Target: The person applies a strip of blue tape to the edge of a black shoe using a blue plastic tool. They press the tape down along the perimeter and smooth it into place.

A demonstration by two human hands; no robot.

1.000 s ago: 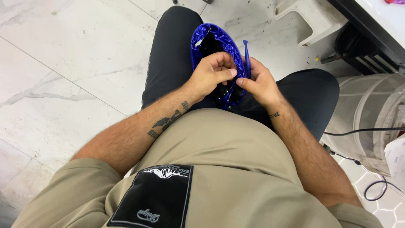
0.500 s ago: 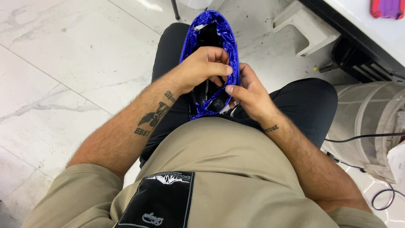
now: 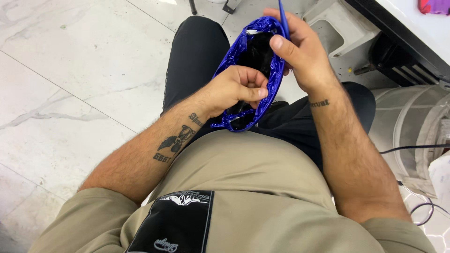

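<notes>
While a shiny blue shoe point(image 3: 267, 82) rests on the lap, left hand point(image 3: 234, 89) pinches its opening; right hand point(image 3: 300, 51) grips a blue lace point(image 3: 282, 14) above it.

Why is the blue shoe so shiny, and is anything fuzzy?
In the head view, overhead light bounces off the glossy blue shoe, leaving bright streaks; the marble floor shows a glare patch at the top edge. The left hand and right hand look sharp; only the picture's corners seem slightly soft.
</notes>
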